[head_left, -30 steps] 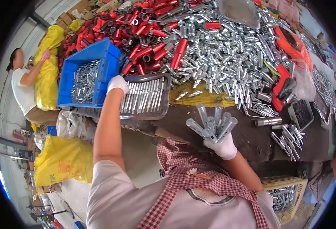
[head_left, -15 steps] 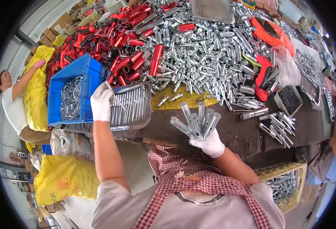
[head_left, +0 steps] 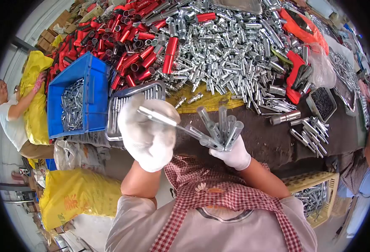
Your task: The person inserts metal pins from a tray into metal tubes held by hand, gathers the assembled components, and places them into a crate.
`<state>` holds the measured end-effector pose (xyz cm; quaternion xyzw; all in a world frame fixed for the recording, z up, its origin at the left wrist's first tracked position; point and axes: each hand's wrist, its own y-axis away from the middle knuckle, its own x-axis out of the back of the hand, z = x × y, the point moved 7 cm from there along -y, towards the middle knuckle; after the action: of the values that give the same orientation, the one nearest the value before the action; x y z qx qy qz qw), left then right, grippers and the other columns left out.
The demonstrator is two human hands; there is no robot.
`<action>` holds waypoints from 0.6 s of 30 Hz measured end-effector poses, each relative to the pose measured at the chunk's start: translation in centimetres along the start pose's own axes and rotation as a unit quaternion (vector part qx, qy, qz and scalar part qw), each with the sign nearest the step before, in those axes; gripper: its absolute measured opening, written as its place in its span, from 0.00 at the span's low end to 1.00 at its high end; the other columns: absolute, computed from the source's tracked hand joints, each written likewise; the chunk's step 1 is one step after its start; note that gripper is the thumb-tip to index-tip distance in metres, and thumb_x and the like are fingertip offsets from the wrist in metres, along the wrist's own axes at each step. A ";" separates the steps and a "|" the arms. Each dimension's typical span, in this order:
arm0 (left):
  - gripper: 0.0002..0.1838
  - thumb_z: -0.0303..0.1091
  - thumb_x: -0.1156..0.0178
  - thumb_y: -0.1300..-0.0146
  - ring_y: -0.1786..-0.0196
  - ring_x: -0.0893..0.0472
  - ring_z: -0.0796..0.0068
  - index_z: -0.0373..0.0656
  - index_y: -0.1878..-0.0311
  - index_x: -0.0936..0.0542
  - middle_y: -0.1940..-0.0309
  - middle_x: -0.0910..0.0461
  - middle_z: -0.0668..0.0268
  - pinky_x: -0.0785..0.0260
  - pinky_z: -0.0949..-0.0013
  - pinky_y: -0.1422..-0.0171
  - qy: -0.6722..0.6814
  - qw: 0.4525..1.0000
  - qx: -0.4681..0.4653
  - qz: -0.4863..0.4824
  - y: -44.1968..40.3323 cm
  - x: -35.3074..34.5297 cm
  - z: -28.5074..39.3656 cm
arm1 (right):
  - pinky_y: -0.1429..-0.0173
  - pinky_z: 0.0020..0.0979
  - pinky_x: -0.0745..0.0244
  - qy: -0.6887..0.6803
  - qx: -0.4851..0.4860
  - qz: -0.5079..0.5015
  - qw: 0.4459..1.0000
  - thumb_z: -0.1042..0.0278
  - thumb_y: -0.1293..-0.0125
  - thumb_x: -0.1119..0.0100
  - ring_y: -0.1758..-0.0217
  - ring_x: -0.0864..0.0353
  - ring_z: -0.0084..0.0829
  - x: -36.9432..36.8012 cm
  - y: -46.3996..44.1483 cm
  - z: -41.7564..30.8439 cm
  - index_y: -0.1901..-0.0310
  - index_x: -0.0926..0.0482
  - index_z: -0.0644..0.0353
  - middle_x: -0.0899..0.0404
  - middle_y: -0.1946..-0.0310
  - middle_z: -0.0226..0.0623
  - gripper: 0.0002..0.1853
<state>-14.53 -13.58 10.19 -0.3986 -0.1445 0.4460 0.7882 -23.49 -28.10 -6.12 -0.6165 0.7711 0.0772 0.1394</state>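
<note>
My left hand (head_left: 148, 136), in a white glove and blurred by motion, pinches a metal rod (head_left: 157, 116) with a thicker shank and a thin end. The thin end points at the mouth of the leftmost tube in the other hand; I cannot tell whether it is inside. My right hand (head_left: 234, 157), also gloved, is wrapped round the lower ends of several shiny metal tubes (head_left: 234, 133), fanned out and pointing up. Behind my left hand is a metal tray (head_left: 112, 135) of thin rods, partly hidden. A blue bin (head_left: 96, 90) of small metal parts stands left of it.
A heap of silver metal parts (head_left: 218, 54) covers the table beside red tubes (head_left: 170, 56). Rods (head_left: 309, 136) lie at the right, near a tub of small dark pieces (head_left: 322, 103). Another person (head_left: 12, 115) stands at the far left by a yellow sack (head_left: 35, 105).
My left hand has moved from the tray rightward and nearer to me, bringing a rod up to the tubes. My right hand still holds the tubes in nearly the same place.
</note>
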 end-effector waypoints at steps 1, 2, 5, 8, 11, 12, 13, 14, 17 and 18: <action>0.36 0.34 0.40 0.38 0.66 0.25 0.66 0.40 0.31 0.46 0.64 0.26 0.59 0.30 0.65 0.63 -0.027 0.999 0.001 -0.026 0.5 -0.3 -0.3 | 0.41 0.32 0.29 0.024 0.001 -0.006 1.000 0.80 0.54 0.32 0.47 0.24 0.26 -0.1 -0.1 -0.4 0.45 0.31 0.65 0.24 0.52 0.35 0.32; 0.35 0.31 0.41 0.38 0.66 0.25 0.65 0.40 0.31 0.47 0.64 0.26 0.58 0.28 0.63 0.62 -0.111 0.985 -0.049 -0.120 1.2 -0.9 -0.4 | 0.41 0.32 0.30 0.048 0.001 -0.012 0.999 0.80 0.55 0.32 0.47 0.25 0.26 -0.1 -0.1 -0.5 0.45 0.32 0.65 0.24 0.51 0.35 0.32; 0.36 0.27 0.42 0.39 0.66 0.25 0.65 0.46 0.30 0.48 0.66 0.26 0.57 0.28 0.57 0.56 -0.091 0.977 -0.028 -0.191 2.7 -2.6 -1.3 | 0.40 0.32 0.30 0.004 -0.002 -0.001 1.000 0.79 0.55 0.32 0.47 0.24 0.26 -0.1 -0.1 -0.6 0.45 0.31 0.65 0.24 0.51 0.35 0.32; 0.36 0.27 0.42 0.39 0.64 0.26 0.65 0.47 0.30 0.47 0.66 0.26 0.58 0.30 0.53 0.49 -0.058 0.985 -0.012 -0.162 3.1 -3.0 -1.6 | 0.40 0.32 0.30 -0.040 -0.005 -0.008 0.999 0.79 0.54 0.32 0.47 0.24 0.25 -0.1 -0.1 -0.1 0.44 0.31 0.65 0.23 0.52 0.35 0.32; 0.36 0.26 0.42 0.39 0.62 0.25 0.64 0.47 0.30 0.47 0.66 0.25 0.58 0.33 0.51 0.45 -0.047 0.983 -0.031 -0.177 3.0 -3.1 -1.5 | 0.40 0.32 0.30 0.004 0.007 -0.003 1.000 0.78 0.54 0.31 0.47 0.24 0.25 0.1 0.0 -0.2 0.44 0.32 0.65 0.23 0.51 0.35 0.32; 0.36 0.26 0.42 0.39 0.62 0.25 0.64 0.47 0.30 0.47 0.66 0.25 0.58 0.33 0.51 0.45 -0.047 0.983 -0.031 -0.178 3.0 -3.2 -1.5 | 0.40 0.32 0.30 0.003 0.008 -0.003 1.000 0.78 0.54 0.31 0.47 0.24 0.25 0.2 0.0 -0.2 0.44 0.32 0.65 0.23 0.51 0.35 0.32; 0.36 0.24 0.43 0.40 0.62 0.25 0.64 0.46 0.30 0.47 0.66 0.25 0.58 0.33 0.51 0.45 -0.047 0.981 -0.034 -0.183 2.9 -3.4 -1.3 | 0.40 0.32 0.30 0.004 -0.006 -0.004 1.000 0.78 0.54 0.31 0.47 0.24 0.26 0.1 -0.1 0.0 0.44 0.32 0.65 0.23 0.51 0.35 0.32; 0.36 0.23 0.43 0.40 0.62 0.25 0.63 0.46 0.30 0.47 0.65 0.25 0.57 0.33 0.51 0.45 -0.047 0.980 -0.038 -0.188 2.8 -3.5 -1.2 | 0.40 0.32 0.30 0.005 -0.020 -0.005 1.000 0.78 0.54 0.31 0.47 0.24 0.26 0.1 -0.1 0.1 0.44 0.32 0.65 0.23 0.51 0.35 0.32; 0.36 0.21 0.44 0.42 0.62 0.24 0.63 0.46 0.31 0.46 0.65 0.24 0.57 0.33 0.50 0.46 -0.038 0.981 -0.011 -0.188 3.3 -3.4 -1.7 | 0.40 0.32 0.30 -0.002 -0.021 -0.014 1.000 0.77 0.54 0.31 0.47 0.24 0.26 0.0 -0.1 -0.2 0.44 0.32 0.65 0.23 0.51 0.36 0.32; 0.36 0.21 0.44 0.42 0.62 0.24 0.63 0.46 0.31 0.46 0.65 0.24 0.57 0.33 0.50 0.46 -0.038 0.981 -0.012 -0.189 3.3 -3.4 -1.9 | 0.40 0.32 0.30 -0.002 -0.020 -0.013 1.000 0.77 0.54 0.31 0.47 0.24 0.26 0.0 -0.2 -0.1 0.44 0.32 0.65 0.23 0.51 0.36 0.32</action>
<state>-17.27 -16.39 6.89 -0.3561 -0.2522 0.3016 0.8477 -23.31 -28.18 -5.97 -0.6292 0.7609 0.0922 0.1293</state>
